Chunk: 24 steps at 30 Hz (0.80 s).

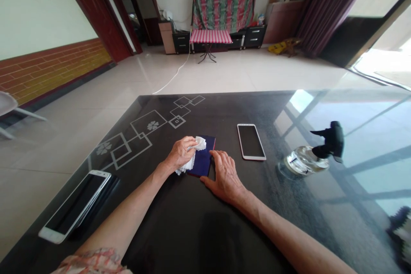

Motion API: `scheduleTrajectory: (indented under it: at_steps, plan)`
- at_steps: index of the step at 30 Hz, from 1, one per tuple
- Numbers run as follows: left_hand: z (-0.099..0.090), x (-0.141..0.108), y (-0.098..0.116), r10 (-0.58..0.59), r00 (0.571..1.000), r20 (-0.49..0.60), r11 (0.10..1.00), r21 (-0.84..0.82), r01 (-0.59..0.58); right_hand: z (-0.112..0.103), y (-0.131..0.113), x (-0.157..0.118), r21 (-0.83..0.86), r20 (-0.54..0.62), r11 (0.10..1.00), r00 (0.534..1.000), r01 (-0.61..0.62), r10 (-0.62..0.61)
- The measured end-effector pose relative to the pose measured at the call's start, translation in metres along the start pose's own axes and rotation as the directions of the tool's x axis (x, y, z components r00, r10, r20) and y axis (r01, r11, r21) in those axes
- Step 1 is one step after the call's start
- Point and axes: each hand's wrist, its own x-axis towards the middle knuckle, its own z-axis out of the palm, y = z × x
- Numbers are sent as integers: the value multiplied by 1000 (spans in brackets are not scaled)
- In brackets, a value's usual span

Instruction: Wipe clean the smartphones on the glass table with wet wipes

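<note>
My left hand [183, 153] is closed around a crumpled white tissue [190, 165], which it presses onto a flat, dark blue rectangular thing [202, 163] lying on the table. A thin red edge shows along the blue thing's right side; its kind is not clear. My right hand [224, 173] rests at that side, its fingertips curled against the edge and the thumb at the near corner, holding it. To the right lies a white-framed phone [251, 141], screen up and dark, touched by neither hand.
On the dark glossy table [173, 231], a clear spray bottle [305, 160] with a black trigger head stands at the right. White phones [75, 205] lie stacked at the left. A fluffy dark-and-white thing [401, 233] is at the right edge. Beyond is a small striped table [210, 37].
</note>
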Motion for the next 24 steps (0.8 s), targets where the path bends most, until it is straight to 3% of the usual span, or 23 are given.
scheduleTrajectory:
  at_steps: [6,12,21,24]
  plan:
    - [-4,-12,10,223,973,67,958,169,-231,-4,1,-1,-6,4,1000,1000,-1,1]
    - [-5,-20,1,337,941,-34,936,122,-331,-11,9,2,-139,66,988,995,-64,73]
    - [13,32,-16,371,928,-33,924,111,-365,-11,7,2,-187,103,981,992,-47,68]
    - [11,38,-16,361,932,8,925,122,-360,-12,7,2,-182,96,982,993,-48,66]
